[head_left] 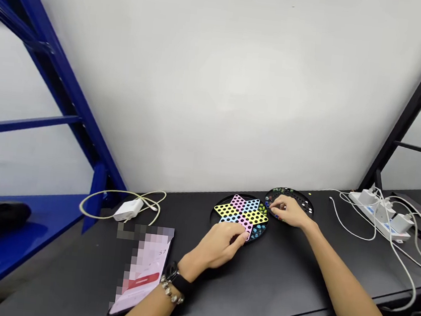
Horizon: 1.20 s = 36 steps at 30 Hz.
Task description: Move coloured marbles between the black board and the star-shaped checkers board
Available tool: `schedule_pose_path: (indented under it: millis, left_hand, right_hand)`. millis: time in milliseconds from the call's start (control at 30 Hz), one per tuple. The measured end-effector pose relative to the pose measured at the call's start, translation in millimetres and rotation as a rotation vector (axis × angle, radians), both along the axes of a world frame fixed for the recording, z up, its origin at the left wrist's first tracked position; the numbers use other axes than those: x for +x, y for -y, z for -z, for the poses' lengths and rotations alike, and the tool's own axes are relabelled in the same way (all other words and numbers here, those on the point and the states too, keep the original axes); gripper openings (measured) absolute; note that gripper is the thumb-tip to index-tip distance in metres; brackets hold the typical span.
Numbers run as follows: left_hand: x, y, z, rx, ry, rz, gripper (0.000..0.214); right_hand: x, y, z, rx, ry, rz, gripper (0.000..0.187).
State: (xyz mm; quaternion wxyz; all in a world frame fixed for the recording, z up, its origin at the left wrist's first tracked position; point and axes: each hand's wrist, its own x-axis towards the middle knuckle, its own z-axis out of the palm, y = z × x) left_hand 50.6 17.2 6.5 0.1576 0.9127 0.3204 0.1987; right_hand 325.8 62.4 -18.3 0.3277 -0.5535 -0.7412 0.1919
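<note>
A Chinese checkers board point(240, 216), a star with pink, blue and yellow points full of holes, sits in a round black tray point(212, 221). My left hand point(221, 243), with a dark wristband and a beaded bracelet, is closed at the board's near edge, thumb by the pink tip; its other fingertips are partly hidden. Blue and green marbles point(259, 231) show beside the star's right side. My right hand point(290, 211) reaches over a second round black piece point(304, 201) with holes and small coloured and white pieces. Its thumb and fingers are pinched together; whatever they hold is too small to name.
A phone point(147, 277) with a lit screen lies left of my left forearm. Behind it are a white charger point(128, 209) and a looped cable. At the right, a power strip point(381, 215) carries several plugs and trailing cables. A white wall point(222, 88) closes off the back.
</note>
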Motion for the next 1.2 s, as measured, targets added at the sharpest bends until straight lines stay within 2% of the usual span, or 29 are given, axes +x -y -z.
schedule_pose_path:
  millis: [133, 200, 300, 433, 600, 767, 833, 967, 1200]
  left_hand:
    - [0.2, 0.4, -1.5, -0.004, -0.004, -0.005, 0.039]
    - [0.0, 0.5, -2.3, -0.008, -0.003, -0.006, 0.040]
    - [-0.2, 0.7, -2.8, -0.012, -0.004, -0.001, 0.040]
    - [-0.5, 0.6, -1.6, -0.010, -0.010, -0.010, 0.040]
    - [-1.4, -0.5, 1.2, -0.009, -0.026, -0.011, 0.042]
    - [-1.8, 0.1, 0.0, -0.006, -0.030, -0.014, 0.043]
    - [-1.7, 0.4, -1.0, -0.005, -0.031, -0.022, 0.043]
    - [-1.7, 0.3, -1.3, 0.000, -0.031, -0.024, 0.041]
    - [-2.0, 0.2, 0.5, -0.001, -0.032, -0.006, 0.042]
  right_hand:
    - [38.8, -13.3, 12.8, 0.064, 0.063, 0.309, 0.026]
    - [51.4, -16.9, 20.5, 0.044, 0.084, 0.359, 0.030]
    - [53.9, -20.4, 30.2, 0.027, 0.106, 0.316, 0.030]
    - [35.5, -29.2, 37.8, 0.051, 0.173, 0.219, 0.032]
    - [17.0, -53.2, 40.6, -0.024, 0.257, 0.164, 0.039]
    - [10.3, -72.6, 40.3, -0.017, 0.301, 0.088, 0.044]
    - [8.3, -74.9, 40.2, -0.009, 0.312, 0.049, 0.041]
    - [8.4, -71.1, 39.0, 0.009, 0.304, 0.068, 0.029]
    - [9.3, -62.0, 40.0, -0.017, 0.179, 0.034, 0.015]
